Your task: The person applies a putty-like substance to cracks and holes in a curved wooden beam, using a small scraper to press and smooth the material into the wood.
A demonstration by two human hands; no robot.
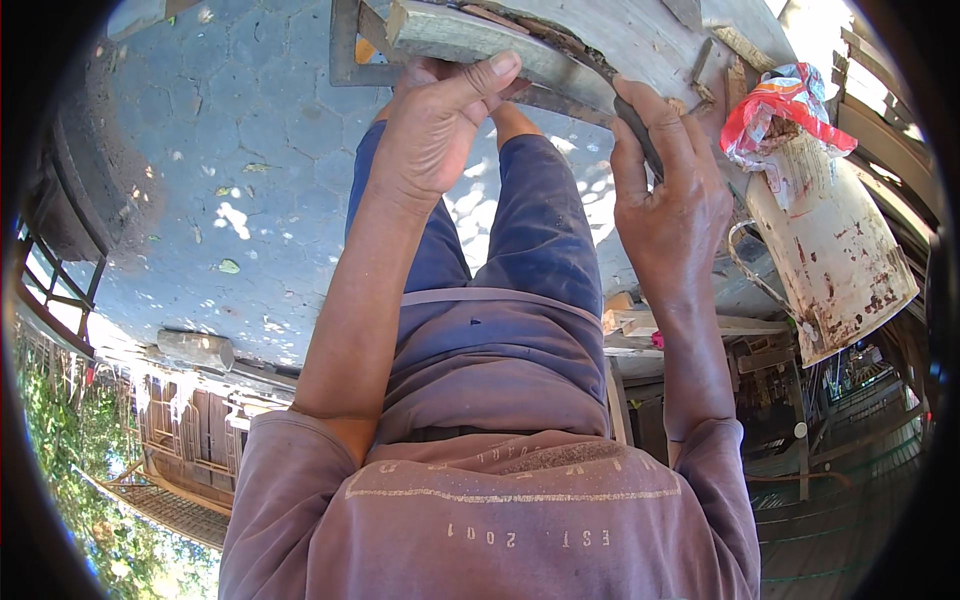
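Observation:
A pale, squared length of wood (470,40) lies across the top of the head view, over a wooden worktop (650,35). My left hand (440,130) is closed on the wood's near side, its thumb pressed along the face and its other fingers mostly hidden underneath. At the wood's right end, my right hand (675,175) grips a slim, dark, slightly curved piece (640,135) between thumb and fingers. Its kind is not clear. It meets a ragged dark strip (560,42) running along the wood's far edge.
Right of my right hand stands a rust-spotted cream metal jug (825,250), with a crumpled red and white plastic bag (785,115) at its top. Wood scraps (735,75) lie near it. A short log (195,348) rests on the grey paved floor (240,130) at left.

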